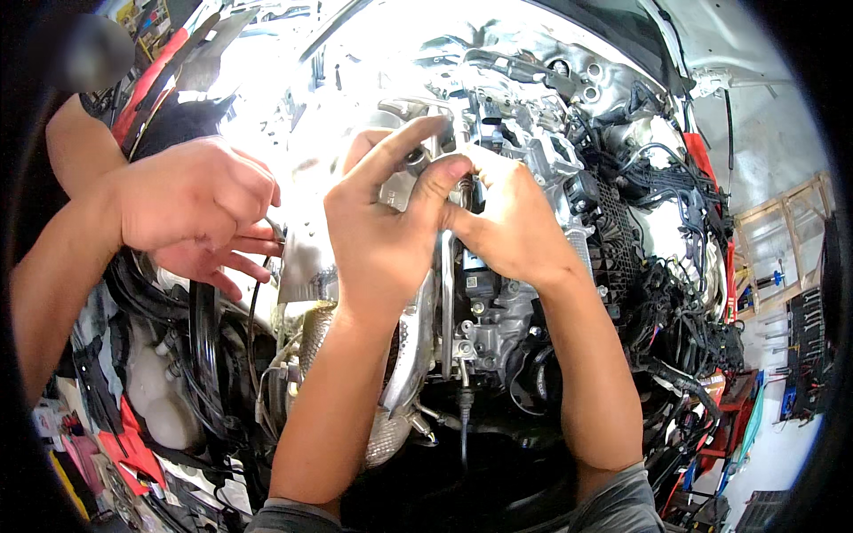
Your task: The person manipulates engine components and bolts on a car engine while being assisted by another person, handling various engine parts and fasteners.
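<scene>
My two hands meet over the middle of an opened car engine (480, 311). My left hand (378, 222) has its index finger stretched out and its thumb apart from it. In that gap a small round metal part with a dark opening (415, 162) shows; whether I touch it cannot be told. Curled beside it, my right hand (511, 218) touches the left thumb; anything in its fingers is hidden. A straight metal tube (447, 311) runs down below both hands.
At the left, a co-worker's hands (200, 200) reach over the engine bay, close to my left hand. Black wiring (675, 311) and a finned black part (613, 240) lie at the right. A ribbed metal heat shield (315, 342) sits below left. Tools hang on the right wall (804, 346).
</scene>
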The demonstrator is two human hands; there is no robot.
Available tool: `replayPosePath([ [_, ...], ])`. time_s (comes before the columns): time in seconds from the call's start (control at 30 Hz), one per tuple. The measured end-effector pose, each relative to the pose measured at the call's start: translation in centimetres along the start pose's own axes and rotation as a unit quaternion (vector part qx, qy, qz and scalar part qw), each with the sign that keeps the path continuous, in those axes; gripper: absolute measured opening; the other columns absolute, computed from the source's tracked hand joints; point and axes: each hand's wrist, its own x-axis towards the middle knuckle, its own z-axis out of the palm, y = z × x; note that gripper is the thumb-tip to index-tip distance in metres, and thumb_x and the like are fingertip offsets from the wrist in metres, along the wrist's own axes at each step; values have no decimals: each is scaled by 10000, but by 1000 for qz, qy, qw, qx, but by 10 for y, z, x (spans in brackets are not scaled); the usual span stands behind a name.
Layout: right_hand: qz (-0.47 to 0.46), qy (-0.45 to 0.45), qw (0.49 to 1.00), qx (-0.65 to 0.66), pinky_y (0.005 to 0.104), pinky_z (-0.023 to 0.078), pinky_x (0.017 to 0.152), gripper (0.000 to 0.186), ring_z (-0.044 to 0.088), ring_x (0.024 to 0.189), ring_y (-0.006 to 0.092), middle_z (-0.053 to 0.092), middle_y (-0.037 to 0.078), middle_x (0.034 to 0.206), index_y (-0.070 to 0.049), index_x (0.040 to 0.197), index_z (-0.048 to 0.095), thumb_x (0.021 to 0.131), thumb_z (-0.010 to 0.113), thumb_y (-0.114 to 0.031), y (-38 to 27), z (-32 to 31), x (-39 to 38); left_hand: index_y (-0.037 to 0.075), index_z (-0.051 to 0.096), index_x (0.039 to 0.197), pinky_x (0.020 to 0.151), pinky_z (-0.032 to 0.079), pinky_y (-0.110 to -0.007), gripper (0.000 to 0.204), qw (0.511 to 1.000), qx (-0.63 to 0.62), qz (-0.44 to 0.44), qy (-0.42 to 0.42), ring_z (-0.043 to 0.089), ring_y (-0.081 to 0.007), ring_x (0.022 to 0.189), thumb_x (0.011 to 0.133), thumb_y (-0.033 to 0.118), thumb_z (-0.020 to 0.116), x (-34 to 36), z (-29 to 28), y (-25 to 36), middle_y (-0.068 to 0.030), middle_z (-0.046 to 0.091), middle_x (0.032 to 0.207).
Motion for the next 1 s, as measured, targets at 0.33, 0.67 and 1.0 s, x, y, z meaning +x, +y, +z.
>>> replayPosePath([
  [0.33,-12,-19,997,-78,445,476,742,206,591,838,454,605,286,864,46,965,618,789,635,-59,-4,-1,-3,-54,610,1110,793,475,-253,312,957,-270,-105,34,599,-123,873,819,8,703,-5,6,14,-80,665,890],
  [0.67,-115,58,991,-47,439,487,728,243,599,853,426,617,239,909,-3,1004,612,780,666,-79,-4,4,-3,-55,648,1093,746,473,-240,347,987,-108,-94,65,603,-101,752,793,85,753,-4,2,13,-85,677,833],
  [1.0,1,239,966,97,317,469,583,149,624,619,188,682,146,756,14,963,658,855,640,-87,-4,-32,53,-4,473,1286,843,480,-309,456,984,-93,-56,138,616,-181,907,986,338,489,-3,-4,6,-118,640,975],
])
